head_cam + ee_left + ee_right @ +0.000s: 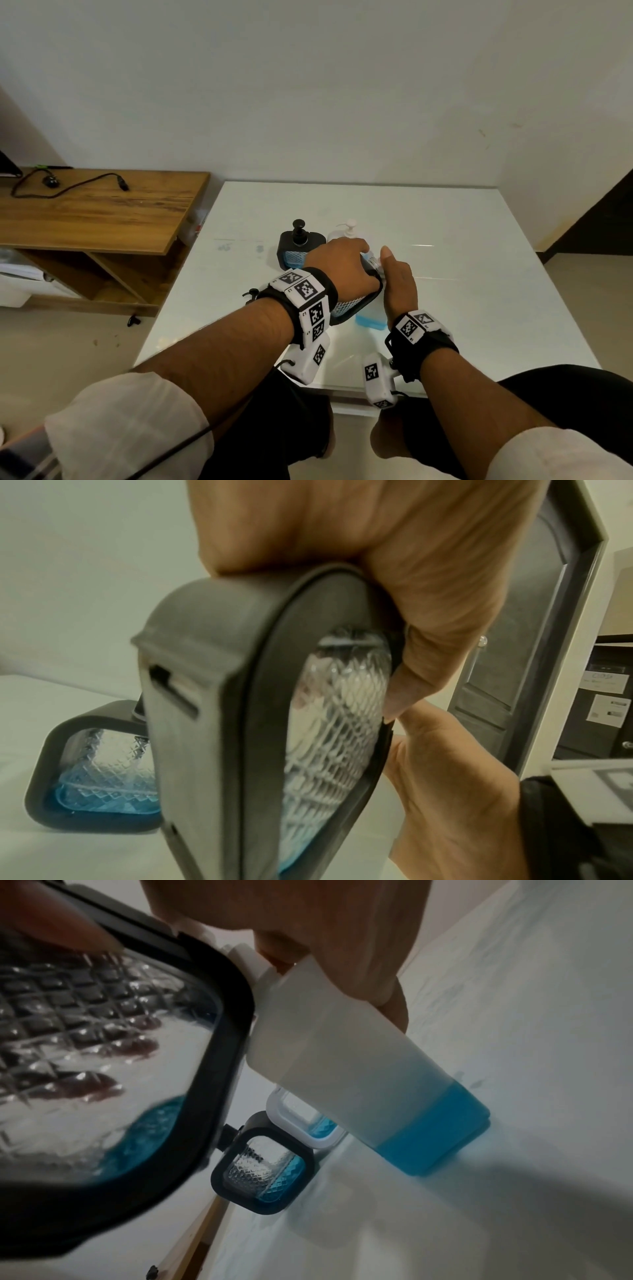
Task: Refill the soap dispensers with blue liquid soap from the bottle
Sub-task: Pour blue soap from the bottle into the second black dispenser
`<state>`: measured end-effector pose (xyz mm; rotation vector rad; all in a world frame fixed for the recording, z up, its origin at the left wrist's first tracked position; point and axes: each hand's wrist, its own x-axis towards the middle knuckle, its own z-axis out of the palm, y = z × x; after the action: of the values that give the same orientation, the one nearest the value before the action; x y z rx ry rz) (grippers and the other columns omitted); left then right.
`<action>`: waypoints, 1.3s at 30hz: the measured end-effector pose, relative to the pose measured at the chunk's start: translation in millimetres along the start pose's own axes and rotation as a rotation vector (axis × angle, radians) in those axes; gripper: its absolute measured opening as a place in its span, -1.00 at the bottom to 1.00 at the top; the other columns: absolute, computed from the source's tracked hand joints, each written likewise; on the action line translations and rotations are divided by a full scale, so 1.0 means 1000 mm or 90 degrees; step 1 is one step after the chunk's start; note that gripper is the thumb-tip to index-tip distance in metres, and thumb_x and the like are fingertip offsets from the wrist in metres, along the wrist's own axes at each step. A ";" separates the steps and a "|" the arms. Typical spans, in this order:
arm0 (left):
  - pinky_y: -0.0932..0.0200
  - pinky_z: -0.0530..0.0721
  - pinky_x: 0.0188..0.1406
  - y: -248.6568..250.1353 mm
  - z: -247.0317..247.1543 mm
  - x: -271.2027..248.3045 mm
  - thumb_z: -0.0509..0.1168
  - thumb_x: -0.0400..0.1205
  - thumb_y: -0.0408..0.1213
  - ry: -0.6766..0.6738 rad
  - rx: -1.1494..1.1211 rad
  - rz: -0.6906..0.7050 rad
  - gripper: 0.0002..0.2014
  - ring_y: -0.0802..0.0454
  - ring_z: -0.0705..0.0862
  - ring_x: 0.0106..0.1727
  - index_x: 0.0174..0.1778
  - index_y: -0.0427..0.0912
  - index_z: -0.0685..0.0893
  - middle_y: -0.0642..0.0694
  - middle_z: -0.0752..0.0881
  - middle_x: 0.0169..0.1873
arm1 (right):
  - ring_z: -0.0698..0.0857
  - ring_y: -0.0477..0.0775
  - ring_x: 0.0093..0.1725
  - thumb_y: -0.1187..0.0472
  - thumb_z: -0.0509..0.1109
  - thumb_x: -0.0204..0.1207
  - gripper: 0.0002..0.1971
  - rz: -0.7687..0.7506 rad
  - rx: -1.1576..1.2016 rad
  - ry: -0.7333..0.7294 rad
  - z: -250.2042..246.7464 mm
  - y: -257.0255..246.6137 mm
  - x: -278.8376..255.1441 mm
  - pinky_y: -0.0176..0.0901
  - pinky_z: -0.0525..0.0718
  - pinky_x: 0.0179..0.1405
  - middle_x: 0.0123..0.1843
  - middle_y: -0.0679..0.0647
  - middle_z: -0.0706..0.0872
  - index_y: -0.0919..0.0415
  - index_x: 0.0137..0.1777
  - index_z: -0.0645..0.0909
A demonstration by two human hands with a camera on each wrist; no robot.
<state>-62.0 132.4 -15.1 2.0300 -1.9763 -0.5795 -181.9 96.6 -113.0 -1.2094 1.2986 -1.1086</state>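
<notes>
The left hand [342, 263] grasps a black-framed dispenser [260, 723] near the counter's [479, 274] middle. The right hand's [399, 284] fingers [363, 969] clasp the bottle [359, 1056] of blue soap just beside it. Two more dispensers [294, 250] stand toward the far edge.

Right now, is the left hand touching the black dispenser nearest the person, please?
Touching. The left wrist view shows the left hand gripping the black dispenser from above, fingers wrapped over its rim.

white desk [462, 274] | on it: black dispenser [297, 248], white dispenser [346, 233] just beside, soap bottle [370, 320] | wooden shelf [102, 209] left: black cable [68, 186]
</notes>
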 end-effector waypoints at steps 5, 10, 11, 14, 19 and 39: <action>0.16 0.60 0.11 0.001 0.000 0.001 0.39 0.44 0.04 0.003 0.005 0.003 -0.43 0.02 0.64 0.20 0.39 0.07 0.53 0.07 0.67 0.19 | 0.74 0.44 -0.04 -0.59 0.25 0.30 -0.18 0.062 0.025 -0.031 -0.002 0.004 0.003 0.39 0.67 0.17 -0.07 0.41 0.76 0.28 -0.19 0.71; 0.18 0.59 0.06 0.002 0.001 0.001 0.39 0.44 0.02 0.001 0.008 0.008 -0.44 0.02 0.65 0.15 0.39 0.07 0.53 0.06 0.69 0.15 | 0.58 0.17 -0.13 -0.19 0.26 0.51 -0.58 0.047 -0.001 0.031 -0.002 -0.008 0.000 0.14 0.54 0.02 -0.16 0.19 0.60 0.13 -0.39 0.47; 0.18 0.59 0.05 0.003 0.000 0.000 0.38 0.44 0.01 -0.001 0.009 0.007 -0.44 0.02 0.65 0.15 0.39 0.07 0.52 0.06 0.69 0.15 | 0.49 0.11 -0.26 -0.19 0.24 0.49 -0.53 0.022 -0.003 0.017 -0.002 -0.009 0.001 0.10 0.48 -0.13 -0.29 0.18 0.52 0.18 -0.44 0.38; 0.15 0.61 0.09 0.002 -0.001 0.000 0.39 0.43 0.03 -0.005 0.005 0.000 -0.40 0.02 0.65 0.16 0.43 0.07 0.50 0.06 0.69 0.17 | 0.39 0.09 -0.36 -0.38 0.21 0.40 -0.31 -0.006 0.007 -0.030 -0.004 -0.006 -0.002 0.04 0.40 -0.26 -0.41 0.21 0.43 0.36 -0.42 0.38; 0.14 0.61 0.12 0.002 -0.002 -0.003 0.40 0.43 0.03 -0.019 -0.008 -0.003 -0.36 0.02 0.64 0.19 0.46 0.07 0.47 0.05 0.67 0.23 | 0.76 0.42 -0.03 -0.51 0.16 0.45 -0.21 0.097 -0.015 -0.099 -0.010 -0.012 -0.008 0.28 0.70 0.19 -0.11 0.29 0.82 0.30 -0.11 0.73; 0.12 0.63 0.12 0.001 -0.007 -0.003 0.40 0.46 0.04 -0.025 -0.004 0.026 -0.38 -0.02 0.65 0.20 0.46 0.04 0.47 0.00 0.67 0.22 | 0.73 0.19 -0.10 0.33 0.40 0.63 -0.88 0.391 -0.143 -0.231 -0.043 -0.087 0.034 0.05 0.74 0.12 -0.02 0.26 0.78 0.34 0.09 0.71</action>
<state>-59.6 134.9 -7.9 1.9835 -2.0303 -0.6209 -217.8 55.4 -26.0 -1.0033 1.3924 -0.2943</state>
